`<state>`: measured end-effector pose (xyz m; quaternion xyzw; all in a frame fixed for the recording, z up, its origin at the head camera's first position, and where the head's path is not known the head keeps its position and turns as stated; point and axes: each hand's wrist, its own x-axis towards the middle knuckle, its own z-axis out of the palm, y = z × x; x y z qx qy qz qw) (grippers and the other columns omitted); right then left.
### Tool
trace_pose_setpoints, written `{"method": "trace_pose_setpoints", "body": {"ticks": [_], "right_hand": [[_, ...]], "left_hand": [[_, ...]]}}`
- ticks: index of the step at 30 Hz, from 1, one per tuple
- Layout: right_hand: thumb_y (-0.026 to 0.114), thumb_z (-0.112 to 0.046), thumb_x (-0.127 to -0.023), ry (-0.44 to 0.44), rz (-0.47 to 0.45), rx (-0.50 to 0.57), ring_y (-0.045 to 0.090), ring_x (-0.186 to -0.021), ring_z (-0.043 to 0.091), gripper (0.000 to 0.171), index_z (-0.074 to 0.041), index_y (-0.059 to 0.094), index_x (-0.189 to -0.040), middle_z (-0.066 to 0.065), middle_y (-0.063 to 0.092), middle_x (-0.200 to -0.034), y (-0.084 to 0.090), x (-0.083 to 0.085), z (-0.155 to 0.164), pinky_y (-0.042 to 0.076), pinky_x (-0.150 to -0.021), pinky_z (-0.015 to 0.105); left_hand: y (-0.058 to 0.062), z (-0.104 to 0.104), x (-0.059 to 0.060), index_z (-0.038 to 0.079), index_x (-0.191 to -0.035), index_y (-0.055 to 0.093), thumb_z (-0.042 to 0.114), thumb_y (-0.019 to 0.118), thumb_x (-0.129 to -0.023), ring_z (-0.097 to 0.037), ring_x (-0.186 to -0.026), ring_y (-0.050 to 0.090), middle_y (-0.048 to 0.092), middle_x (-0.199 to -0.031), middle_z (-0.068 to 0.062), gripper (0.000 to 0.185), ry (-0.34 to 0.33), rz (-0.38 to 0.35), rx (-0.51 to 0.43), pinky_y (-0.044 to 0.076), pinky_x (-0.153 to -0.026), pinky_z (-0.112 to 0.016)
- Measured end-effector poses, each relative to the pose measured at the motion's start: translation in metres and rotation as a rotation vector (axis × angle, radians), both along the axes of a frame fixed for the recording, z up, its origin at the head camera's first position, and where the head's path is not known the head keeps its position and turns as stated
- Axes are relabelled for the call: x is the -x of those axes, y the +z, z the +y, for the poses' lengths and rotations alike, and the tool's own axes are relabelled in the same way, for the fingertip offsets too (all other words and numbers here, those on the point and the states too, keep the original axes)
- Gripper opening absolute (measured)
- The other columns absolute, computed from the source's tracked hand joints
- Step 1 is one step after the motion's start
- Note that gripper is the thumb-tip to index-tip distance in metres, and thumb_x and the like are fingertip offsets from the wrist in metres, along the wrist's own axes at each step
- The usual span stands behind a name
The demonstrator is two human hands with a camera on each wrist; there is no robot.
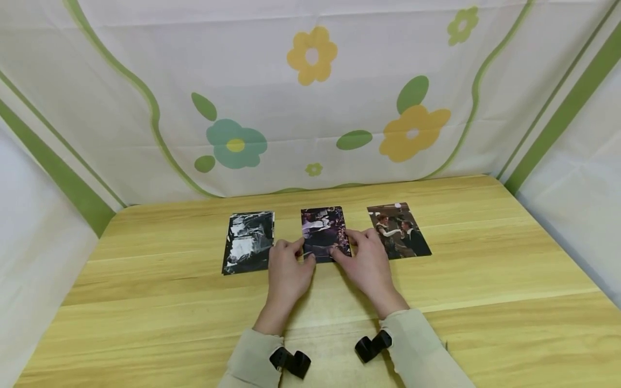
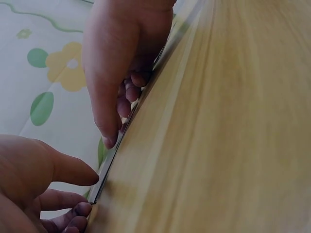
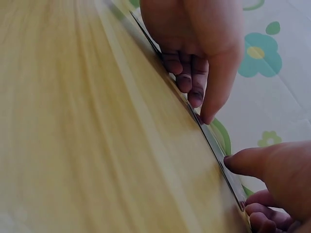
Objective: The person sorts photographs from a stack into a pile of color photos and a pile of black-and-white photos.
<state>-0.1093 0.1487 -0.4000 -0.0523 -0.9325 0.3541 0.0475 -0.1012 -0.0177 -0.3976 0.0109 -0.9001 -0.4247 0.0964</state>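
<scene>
The middle photo [image 1: 322, 229], a dark purple print, lies on the wooden table between both hands. My left hand [image 1: 289, 269] grips its left edge, thumb near the lower left corner and fingers along the side. On the opposite side my right hand [image 1: 367, 262] holds the right edge, its thumb over the lower part of the print. Seen edge-on in the left wrist view, the photo's rim [image 2: 116, 150] runs as a thin dark line between the fingers. The same thin edge [image 3: 214, 148] shows in the right wrist view, low over the wood.
A black-and-white photo [image 1: 249, 242] tops a slightly uneven stack on the left. To the right lies a colour photo [image 1: 400, 231] of two people, near my right hand's knuckles. Behind the wooden table [image 1: 485, 302] hangs a white flowered cloth [image 1: 271, 81].
</scene>
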Motion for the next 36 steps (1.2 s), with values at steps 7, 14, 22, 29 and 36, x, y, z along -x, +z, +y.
{"method": "trace_pose_setpoints", "body": {"ticks": [7,14,22,29,36], "right_hand": [[0.084,-0.04,-0.091,-0.008,0.001,0.021,0.054,-0.096,0.024,0.072,-0.005,0.062,-0.15,0.011,0.059,-0.121,0.001,0.0,-0.001,0.047,-0.084,0.039],[0.085,-0.039,-0.091,-0.012,-0.008,0.036,0.056,-0.101,0.026,0.072,-0.005,0.061,-0.15,0.012,0.059,-0.124,0.001,-0.001,-0.001,0.048,-0.088,0.042],[0.086,-0.039,-0.089,-0.021,-0.027,0.079,0.057,-0.104,0.027,0.074,-0.007,0.06,-0.15,0.013,0.06,-0.131,0.002,-0.001,0.0,0.05,-0.089,0.043],[0.087,-0.036,-0.087,-0.02,-0.015,0.128,0.056,-0.099,0.024,0.072,-0.005,0.062,-0.148,0.012,0.062,-0.126,0.005,-0.001,0.001,0.045,-0.082,0.035],[0.087,-0.03,-0.088,-0.017,0.02,0.226,0.061,-0.11,0.026,0.069,-0.011,0.062,-0.15,0.009,0.061,-0.126,0.015,-0.002,0.002,0.052,-0.094,0.041]], "left_hand": [[-0.001,0.002,0.0,-0.008,-0.128,0.074,0.003,0.079,-0.084,-0.031,-0.1,0.053,0.062,-0.1,-0.017,0.046,0.031,0.004,-0.083,0.046,-0.084,-0.042],[-0.002,0.003,0.001,-0.005,-0.127,0.075,-0.003,0.078,-0.086,-0.027,-0.095,0.055,0.067,-0.104,-0.017,0.042,0.047,0.011,-0.184,0.043,-0.081,-0.033],[0.0,0.001,0.0,-0.003,-0.128,0.074,-0.006,0.077,-0.087,-0.023,-0.086,0.064,0.07,-0.105,-0.016,0.041,0.048,0.029,-0.23,0.054,-0.078,-0.033],[0.003,-0.001,-0.001,-0.004,-0.128,0.074,-0.009,0.077,-0.086,-0.026,-0.088,0.071,0.072,-0.108,-0.02,0.043,0.053,0.004,-0.319,0.059,-0.08,-0.036],[0.021,-0.005,-0.004,-0.001,-0.132,0.072,-0.007,0.074,-0.088,-0.022,-0.095,0.07,0.072,-0.115,-0.018,0.045,0.056,-0.079,-0.471,0.056,-0.079,-0.024]]}}
